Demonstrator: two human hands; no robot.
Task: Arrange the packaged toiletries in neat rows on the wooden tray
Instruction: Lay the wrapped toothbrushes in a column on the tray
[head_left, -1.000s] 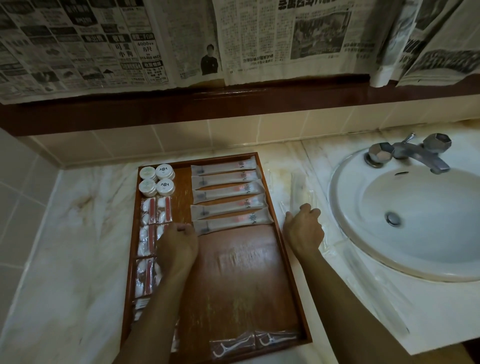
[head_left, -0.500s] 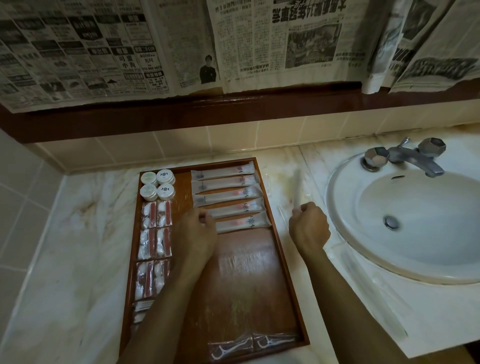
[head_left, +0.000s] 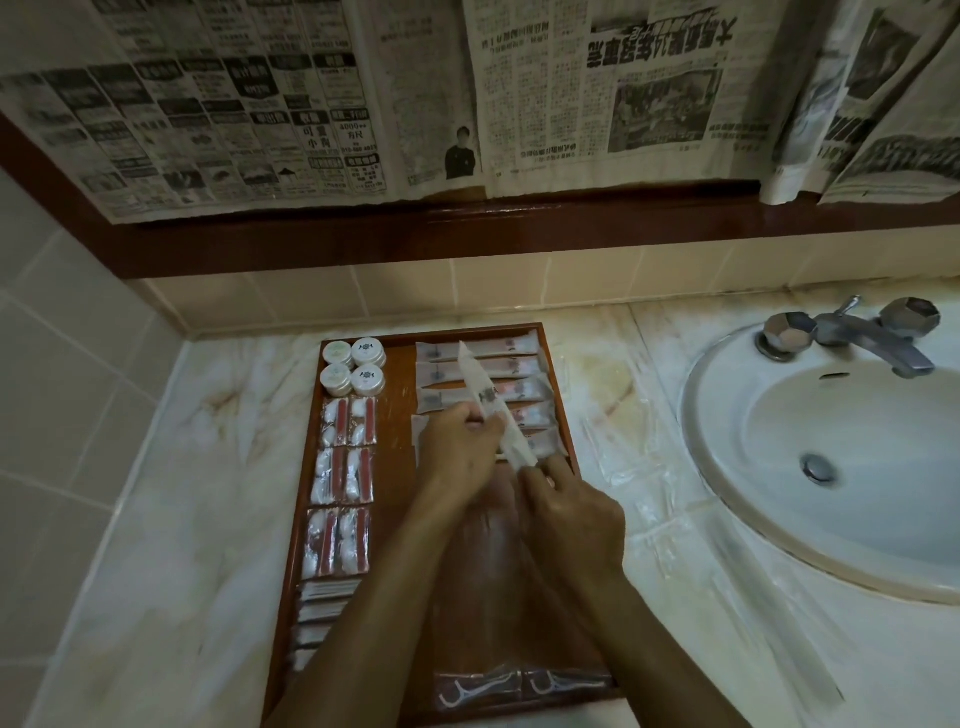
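A wooden tray (head_left: 400, 364) lies on the marble counter. Both hands hold one long wrapped toothbrush packet (head_left: 488, 400) slanted above the tray: my left hand (head_left: 457, 452) pinches its middle, my right hand (head_left: 571, 509) grips its near end. Under it lies a row of several similar packets (head_left: 519, 358) at the tray's back right. Small white round tubs (head_left: 353, 366) fill the back left corner, red-and-white sachets (head_left: 343, 467) run down the left side, flat white packets (head_left: 322, 608) follow below. Floss-pick bags (head_left: 483, 686) sit at the front edge.
A white basin (head_left: 841, 467) with a chrome tap (head_left: 852, 332) is set into the counter on the right. Clear wrapped packets (head_left: 623, 452) lie on the marble between tray and basin. Newspaper covers the wall above a dark wooden ledge (head_left: 467, 228).
My right hand picked a long packet from the counter beside the tray and carried it left over the tray. My left hand rose from the tray and took hold of its middle.
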